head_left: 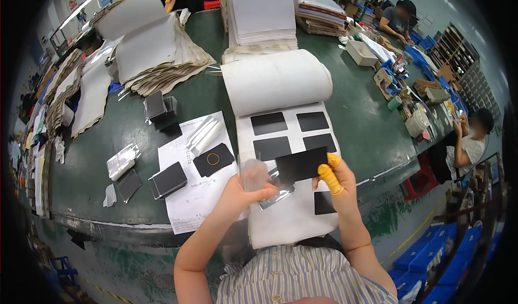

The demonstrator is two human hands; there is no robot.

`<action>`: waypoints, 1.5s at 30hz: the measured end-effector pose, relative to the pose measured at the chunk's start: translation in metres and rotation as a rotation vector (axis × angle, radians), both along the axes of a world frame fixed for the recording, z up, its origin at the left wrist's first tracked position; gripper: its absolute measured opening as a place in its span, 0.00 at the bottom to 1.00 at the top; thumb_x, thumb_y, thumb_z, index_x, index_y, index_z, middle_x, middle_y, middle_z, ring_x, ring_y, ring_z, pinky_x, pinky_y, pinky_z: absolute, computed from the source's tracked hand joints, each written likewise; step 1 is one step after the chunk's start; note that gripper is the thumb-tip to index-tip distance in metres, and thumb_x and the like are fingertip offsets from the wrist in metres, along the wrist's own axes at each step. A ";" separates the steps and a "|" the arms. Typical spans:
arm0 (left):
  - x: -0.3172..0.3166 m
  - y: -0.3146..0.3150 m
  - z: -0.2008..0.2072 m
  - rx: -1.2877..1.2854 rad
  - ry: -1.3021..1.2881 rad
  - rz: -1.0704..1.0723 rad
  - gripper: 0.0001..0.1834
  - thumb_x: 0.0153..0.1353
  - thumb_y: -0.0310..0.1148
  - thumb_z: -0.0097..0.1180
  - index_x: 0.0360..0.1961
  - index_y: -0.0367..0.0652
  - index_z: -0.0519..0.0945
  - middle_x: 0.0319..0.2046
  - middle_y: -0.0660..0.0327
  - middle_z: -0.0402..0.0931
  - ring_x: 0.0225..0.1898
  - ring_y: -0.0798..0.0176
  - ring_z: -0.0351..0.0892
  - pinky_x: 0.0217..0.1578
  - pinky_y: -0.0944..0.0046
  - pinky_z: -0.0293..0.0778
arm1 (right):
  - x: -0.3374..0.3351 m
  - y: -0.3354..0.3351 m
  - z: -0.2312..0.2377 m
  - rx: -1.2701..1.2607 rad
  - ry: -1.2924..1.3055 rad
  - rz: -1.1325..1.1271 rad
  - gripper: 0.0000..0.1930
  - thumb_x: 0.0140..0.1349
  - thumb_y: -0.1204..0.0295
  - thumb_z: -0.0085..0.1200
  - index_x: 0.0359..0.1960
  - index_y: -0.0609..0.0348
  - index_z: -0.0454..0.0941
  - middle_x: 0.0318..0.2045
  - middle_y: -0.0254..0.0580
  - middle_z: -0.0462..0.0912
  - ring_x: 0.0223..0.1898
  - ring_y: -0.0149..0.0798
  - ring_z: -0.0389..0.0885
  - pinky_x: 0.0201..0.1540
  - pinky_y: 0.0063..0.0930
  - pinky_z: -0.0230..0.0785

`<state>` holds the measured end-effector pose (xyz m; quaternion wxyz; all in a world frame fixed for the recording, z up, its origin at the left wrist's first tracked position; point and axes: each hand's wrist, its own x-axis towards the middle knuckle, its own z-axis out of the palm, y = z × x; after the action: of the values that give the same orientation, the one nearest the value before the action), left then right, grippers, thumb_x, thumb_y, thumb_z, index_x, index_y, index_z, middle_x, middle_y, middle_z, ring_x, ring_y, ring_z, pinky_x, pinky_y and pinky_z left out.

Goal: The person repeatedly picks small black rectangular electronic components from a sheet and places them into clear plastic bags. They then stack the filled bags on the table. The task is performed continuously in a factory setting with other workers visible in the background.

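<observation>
My right hand [341, 182], with yellow finger cots on some fingers, pinches the right end of a thin black rectangular plate [301, 165]. Close to the plate's left end, my left hand [245, 190] is closed on a clear plastic film [252, 175], partly blurred. Below both hands lies a white paper pad [286, 226] with its upper sheets rolled back [278, 83]. Several black plates rest on the pad in two columns, among them an upper left plate [268, 123] and an upper right plate [313, 121]. My hands hide part of the pad.
Left on the green table [372, 126] are printed papers [181, 209], a stack of dark plates [168, 180], a dark plate with a yellow ring [213, 160] and clear film packets [123, 161]. Tall paper stacks stand behind. Other people work at the far and right sides.
</observation>
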<state>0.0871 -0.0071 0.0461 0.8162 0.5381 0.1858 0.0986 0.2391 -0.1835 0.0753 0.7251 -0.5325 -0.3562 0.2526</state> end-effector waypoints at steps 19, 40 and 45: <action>-0.003 0.004 0.010 -0.109 0.111 0.087 0.21 0.47 0.23 0.68 0.43 0.39 0.74 0.36 0.64 0.75 0.37 0.71 0.75 0.38 0.68 0.74 | -0.019 0.005 0.008 -0.472 -0.670 -0.071 0.25 0.62 0.66 0.55 0.60 0.57 0.64 0.40 0.48 0.79 0.36 0.43 0.79 0.43 0.29 0.71; 0.014 -0.003 0.002 0.847 -0.168 0.272 0.05 0.52 0.21 0.61 0.31 0.38 0.80 0.39 0.61 0.78 0.41 0.62 0.74 0.42 0.67 0.68 | 0.009 -0.097 0.016 -0.823 -0.887 -0.120 0.29 0.39 0.67 0.69 0.49 0.56 0.78 0.45 0.43 0.76 0.48 0.46 0.70 0.52 0.34 0.65; 0.009 -0.002 0.004 0.335 -0.156 0.306 0.06 0.60 0.26 0.56 0.37 0.37 0.75 0.24 0.62 0.74 0.29 0.68 0.75 0.34 0.70 0.70 | 0.021 -0.100 0.004 -0.684 -0.809 -0.225 0.20 0.44 0.74 0.65 0.43 0.58 0.80 0.37 0.42 0.80 0.42 0.43 0.76 0.45 0.32 0.70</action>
<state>0.0962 -0.0090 0.0505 0.7030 0.6223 0.1827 0.2918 0.2599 -0.2839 0.0798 0.3379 -0.8279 -0.4449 0.0498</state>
